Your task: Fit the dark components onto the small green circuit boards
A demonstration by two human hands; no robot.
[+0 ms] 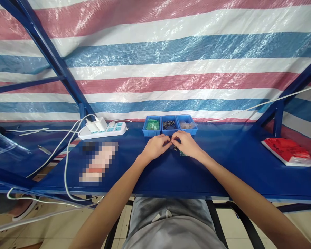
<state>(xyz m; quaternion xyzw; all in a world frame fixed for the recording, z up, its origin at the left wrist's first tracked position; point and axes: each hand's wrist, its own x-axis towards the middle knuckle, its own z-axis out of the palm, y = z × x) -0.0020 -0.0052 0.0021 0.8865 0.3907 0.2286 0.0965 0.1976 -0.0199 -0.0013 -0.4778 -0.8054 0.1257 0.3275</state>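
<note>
My left hand (156, 146) and my right hand (187, 143) meet over the blue table, just in front of three small blue bins. Both are closed, thumbs and fingers pinched together at almost the same spot. A tiny dark piece seems to sit between the fingertips, too small to name. Just below them on the table lie small brass-coloured parts (175, 148). A green piece (182, 153), perhaps a circuit board, shows partly from under my right hand. The left bin (151, 133) holds green items, the middle bin (168, 132) small dark-and-brass parts, the right bin (191, 131) clear plastic bags.
A white power strip (121, 129) with plugged-in chargers and trailing white cables (66, 162) stands at the back left. Nearer lies a pixelated item (100, 162). A red-and-white packet (290, 151) is at the right. Blue frame posts (54, 65) rise before a striped sheet.
</note>
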